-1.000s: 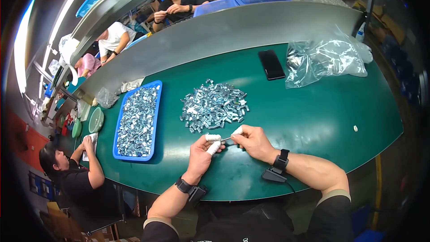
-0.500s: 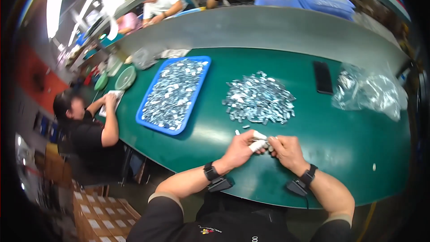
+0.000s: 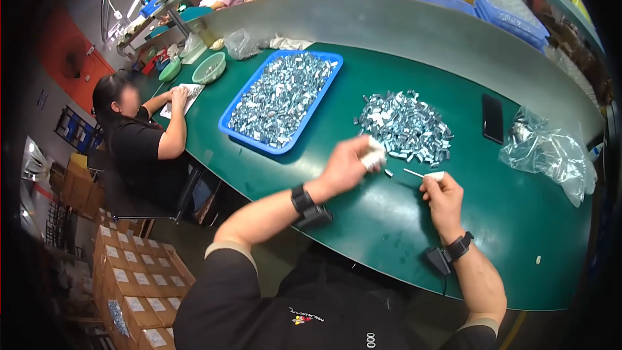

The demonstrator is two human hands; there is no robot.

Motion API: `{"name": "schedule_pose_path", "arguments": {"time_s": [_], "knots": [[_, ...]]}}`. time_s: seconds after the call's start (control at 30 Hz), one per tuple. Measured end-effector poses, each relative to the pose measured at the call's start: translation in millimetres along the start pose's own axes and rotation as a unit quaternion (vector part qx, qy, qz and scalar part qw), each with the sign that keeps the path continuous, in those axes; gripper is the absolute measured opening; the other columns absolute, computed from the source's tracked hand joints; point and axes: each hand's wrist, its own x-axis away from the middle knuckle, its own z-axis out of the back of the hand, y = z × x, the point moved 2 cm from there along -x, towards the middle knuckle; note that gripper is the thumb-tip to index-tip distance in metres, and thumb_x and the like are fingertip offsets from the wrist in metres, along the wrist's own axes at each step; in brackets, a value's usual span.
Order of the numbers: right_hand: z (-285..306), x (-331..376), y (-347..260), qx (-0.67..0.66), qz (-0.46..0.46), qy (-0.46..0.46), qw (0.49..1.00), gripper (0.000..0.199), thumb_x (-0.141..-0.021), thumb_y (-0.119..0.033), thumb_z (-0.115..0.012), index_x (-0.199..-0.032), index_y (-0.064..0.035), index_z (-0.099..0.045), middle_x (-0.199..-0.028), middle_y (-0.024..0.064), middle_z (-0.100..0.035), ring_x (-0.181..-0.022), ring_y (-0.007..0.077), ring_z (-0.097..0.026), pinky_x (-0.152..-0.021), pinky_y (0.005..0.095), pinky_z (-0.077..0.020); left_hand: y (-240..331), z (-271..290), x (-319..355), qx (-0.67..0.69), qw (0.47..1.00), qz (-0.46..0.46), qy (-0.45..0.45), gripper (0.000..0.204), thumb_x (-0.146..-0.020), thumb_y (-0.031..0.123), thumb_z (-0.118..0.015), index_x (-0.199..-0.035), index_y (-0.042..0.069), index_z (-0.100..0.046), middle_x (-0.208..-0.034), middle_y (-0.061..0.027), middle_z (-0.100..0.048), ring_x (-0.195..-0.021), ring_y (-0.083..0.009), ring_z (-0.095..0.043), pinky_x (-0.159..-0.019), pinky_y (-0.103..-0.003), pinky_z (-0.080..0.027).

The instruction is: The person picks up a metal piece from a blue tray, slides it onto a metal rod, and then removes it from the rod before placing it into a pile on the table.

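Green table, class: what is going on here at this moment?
A person seated at the green table holds a small white piece in the left hand and a thin white stick in the right hand. Just beyond lies a loose pile of small metal parts, with a blue tray of more parts to its left. A clear plastic bag and a dark phone lie to the right.

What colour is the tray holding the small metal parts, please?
Blue; the tray shows best in the head view.

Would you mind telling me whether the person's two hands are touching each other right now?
Apart. The head view shows bare green table between the left hand, holding a small white piece, and the right hand, holding a thin white stick.
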Motion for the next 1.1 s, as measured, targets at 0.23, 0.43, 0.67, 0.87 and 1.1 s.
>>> {"name": "schedule_pose_path", "arguments": {"time_s": [0.23, 0.43, 0.67, 0.87, 1.1], "knots": [[2, -2, 12, -0.024, 0.006, -0.01, 1.0, 0.016, -0.098, -0.017, -0.068, -0.093, -0.002, -0.067, -0.079, 0.0015, -0.067, -0.063, 0.0049, -0.055, -0.057, 0.0204, -0.0429, 27, 164, -80, -0.421, 0.879, -0.055, 0.217, 0.017, -0.092, 0.012, -0.072, -0.108, 0.004, -0.071, -0.099, -0.0107, -0.074, -0.087, -0.019, -0.071, -0.079, -0.032, -0.055], [3, -1, 6, 0.004, -0.005, -0.023, 1.0, 0.015, -0.099, -0.017, -0.067, -0.094, -0.0022, -0.068, -0.08, 0.0006, -0.067, -0.065, 0.0045, -0.055, -0.058, 0.0204, -0.0437, 12, 146, -80, -0.545, 0.815, -0.158, 0.119, 0.021, -0.088, 0.014, -0.073, -0.108, 0.008, -0.071, -0.103, -0.0148, -0.069, -0.097, -0.0332, -0.066, -0.085, -0.043, -0.053], [2, -3, 9, -0.006, 0.002, -0.025, 1.0, 0.016, -0.099, -0.017, -0.067, -0.094, -0.0024, -0.069, -0.08, 0.0004, -0.067, -0.066, 0.0043, -0.055, -0.059, 0.0206, -0.0442, -8, 80, -68, -0.525, 0.845, -0.103, -0.026, 0.027, -0.086, 0.014, -0.075, -0.112, 0.008, -0.071, -0.101, -0.0136, -0.065, -0.098, -0.0349, -0.063, -0.087, -0.042, -0.051], [-2, -2, 6, 0.0, -0.003, -0.04, 0.999, 0.016, -0.099, -0.018, -0.068, -0.095, -0.0022, -0.069, -0.08, 0.0007, -0.067, -0.066, 0.0045, -0.055, -0.058, 0.0208, -0.0445, -10, 79, -48, -0.518, 0.851, -0.086, -0.02, 0.024, -0.084, 0.013, -0.077, -0.106, 0.007, -0.07, -0.099, -0.0124, -0.063, -0.098, -0.0333, -0.061, -0.087, -0.043, -0.05], [2, -1, 7, -0.008, -0.004, -0.038, 0.999, 0.016, -0.099, -0.018, -0.068, -0.095, -0.0019, -0.069, -0.08, 0.0008, -0.067, -0.066, 0.0049, -0.056, -0.058, 0.0213, -0.045, -3, 66, -41, -0.513, 0.841, -0.169, -0.031, 0.019, -0.085, 0.01, -0.076, -0.101, 0.005, -0.068, -0.099, -0.0111, -0.065, -0.093, -0.0315, -0.063, -0.084, -0.04, -0.052]]}}
